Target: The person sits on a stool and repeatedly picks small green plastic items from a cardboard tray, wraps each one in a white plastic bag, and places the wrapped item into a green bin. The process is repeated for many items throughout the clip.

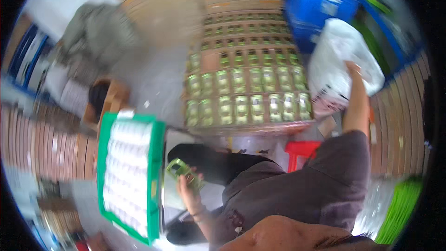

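My left hand [188, 193] is closed around a green oblong piece [179, 168] with dark patches, shaped like a toy car body; it is held above my lap, beside the green crate. Its exact kind is blurred. My right arm stretches far to the right, and my right hand [354, 68] is at the mouth of a white plastic bag [332, 60]. The bag and blur hide its fingers. In front of me, rows of similar green pieces [240, 107] lie on a brown cardboard layer [211, 60], with one bare patch at the left.
To my left stands a green crate [160, 153] filled with rows of white pieces [127, 172]. Blue bins [304, 9] stand behind the bag, and a red stool [297, 151] is near my knees. An open cardboard box [118, 95] and grey sacks [102, 30] lie at the far left.
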Tool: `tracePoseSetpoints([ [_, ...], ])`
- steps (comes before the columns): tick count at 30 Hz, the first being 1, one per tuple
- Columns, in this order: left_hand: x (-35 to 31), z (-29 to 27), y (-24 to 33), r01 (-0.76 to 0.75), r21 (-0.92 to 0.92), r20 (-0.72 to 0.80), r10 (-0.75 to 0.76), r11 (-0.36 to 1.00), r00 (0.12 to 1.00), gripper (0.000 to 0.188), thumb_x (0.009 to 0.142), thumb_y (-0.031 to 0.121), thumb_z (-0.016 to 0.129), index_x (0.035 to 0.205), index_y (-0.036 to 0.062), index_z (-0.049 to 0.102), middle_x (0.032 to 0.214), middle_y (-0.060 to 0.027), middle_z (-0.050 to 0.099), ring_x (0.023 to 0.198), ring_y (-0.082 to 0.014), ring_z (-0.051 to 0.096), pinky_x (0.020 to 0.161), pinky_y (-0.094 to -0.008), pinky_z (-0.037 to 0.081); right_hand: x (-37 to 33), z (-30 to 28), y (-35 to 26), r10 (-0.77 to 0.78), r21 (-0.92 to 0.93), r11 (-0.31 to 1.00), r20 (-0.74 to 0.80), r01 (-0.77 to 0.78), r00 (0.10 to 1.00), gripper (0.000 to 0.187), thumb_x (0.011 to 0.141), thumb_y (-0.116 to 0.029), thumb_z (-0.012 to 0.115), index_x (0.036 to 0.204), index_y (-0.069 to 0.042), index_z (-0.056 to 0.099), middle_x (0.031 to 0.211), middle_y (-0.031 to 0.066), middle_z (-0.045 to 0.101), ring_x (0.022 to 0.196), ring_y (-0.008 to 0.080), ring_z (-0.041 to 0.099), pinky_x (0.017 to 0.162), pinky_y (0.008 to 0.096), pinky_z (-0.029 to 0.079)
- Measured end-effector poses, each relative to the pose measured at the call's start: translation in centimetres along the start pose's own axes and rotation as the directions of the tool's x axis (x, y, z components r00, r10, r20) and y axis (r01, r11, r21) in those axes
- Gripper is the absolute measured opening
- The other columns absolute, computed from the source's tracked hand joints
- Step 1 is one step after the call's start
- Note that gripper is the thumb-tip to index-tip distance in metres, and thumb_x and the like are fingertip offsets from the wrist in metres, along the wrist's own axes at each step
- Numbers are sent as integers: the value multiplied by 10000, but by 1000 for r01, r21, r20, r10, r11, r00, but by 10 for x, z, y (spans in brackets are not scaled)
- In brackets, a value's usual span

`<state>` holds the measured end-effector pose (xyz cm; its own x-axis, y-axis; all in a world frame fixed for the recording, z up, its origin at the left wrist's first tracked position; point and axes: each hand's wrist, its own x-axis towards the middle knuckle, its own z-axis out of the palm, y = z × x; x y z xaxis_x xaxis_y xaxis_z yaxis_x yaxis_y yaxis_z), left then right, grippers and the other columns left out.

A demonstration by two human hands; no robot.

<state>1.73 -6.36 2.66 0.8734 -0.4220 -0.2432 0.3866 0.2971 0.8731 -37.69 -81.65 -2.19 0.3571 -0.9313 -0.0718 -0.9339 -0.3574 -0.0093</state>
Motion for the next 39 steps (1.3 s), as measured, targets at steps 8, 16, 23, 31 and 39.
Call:
tracePoseSetpoints([
  [8, -1, -7, 5, -22, -80, -27, 20, 997, 999, 611, 950, 502, 413, 1086, -85, 518, 864, -214, 645, 788, -288, 672, 690, -369, 558, 27, -49, 7, 66, -98, 992, -181, -84, 981, 321, 932, -273, 422, 967, -27, 625, 1021, 191, 654, 932, 367, 631, 802, 442, 508],
  [16, -15, -6, 3, 46, -132, -140, -65, 990, 988, 671, 955, 555, 335, 1110, -75, 507, 893, -202, 629, 778, -285, 671, 674, -357, 562, -38, -166, -182, -110, -105, 993, -543, 62, 833, 292, 949, -270, 456, 1004, -38, 624, 1060, 172, 649, 967, 307, 639, 814, 387, 492],
  [23, -23, -20, 11, -14, -158, -240, -24, 987, 971, 658, 958, 557, 318, 1115, -50, 516, 941, -177, 617, 793, -283, 672, 672, -364, 566, -254, -154, -607, -864, 635, -14, -397, 772, 311, 210, 854, -158, 640, 1000, -9, 666, 927, 111, 671, 849, 211, 638, 775, 306, 480],
  [31, -49, -41, 5, -80, -79, -384, 43, 994, 922, 663, 960, 576, 254, 1147, -7, 508, 886, -171, 658, 777, -266, 667, 659, -347, 528, -337, -78, -789, -987, 164, -107, -139, 981, -84, 266, 741, -280, 713, 770, -23, 651, 820, 175, 655, 797, 361, 633, 700, 455, 501],
  [39, -49, -43, 7, -50, -38, -399, 31, 998, 916, 654, 974, 552, 220, 1121, -9, 519, 866, -166, 666, 751, -243, 666, 655, -328, 522, -311, -92, -806, -961, 250, -118, -271, 961, -48, 267, 773, -235, 674, 667, 7, 631, 660, 205, 606, 665, 395, 607, 662, 466, 489],
])
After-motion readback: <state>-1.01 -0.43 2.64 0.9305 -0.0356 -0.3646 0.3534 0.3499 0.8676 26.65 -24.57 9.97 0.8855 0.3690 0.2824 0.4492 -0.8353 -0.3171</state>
